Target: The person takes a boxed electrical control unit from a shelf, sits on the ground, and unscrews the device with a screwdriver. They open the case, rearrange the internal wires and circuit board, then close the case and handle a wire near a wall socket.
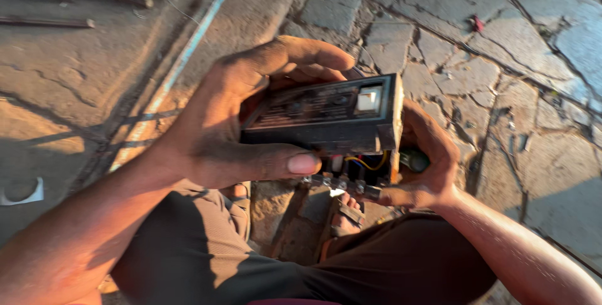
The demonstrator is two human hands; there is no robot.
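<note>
One dusty black rectangular electrical box (326,117) with a white square switch and exposed yellow, red and blue wires sits above the lap, gripped by two hands, left hand (244,123) wrapping its near end, right hand (423,167) cupping beneath, over cracked stone floor (501,73).

Warm, low sunlight comes from the left side and makes the left hand (232,129) glow orange. The fingers (295,60) on top are bright, while the palm side under them stays dark. The black box (326,113) between the hands is mostly in shade; only its pale square button catches the light. The right hand (423,167), beyond the box from the lit fingers, is dimmer. The stone floor (501,91) past the fingers looks bluish and cool, with long shadows. The whole picture is a little soft from motion blur, and the forearms near the lower edge are blurred most.
</note>
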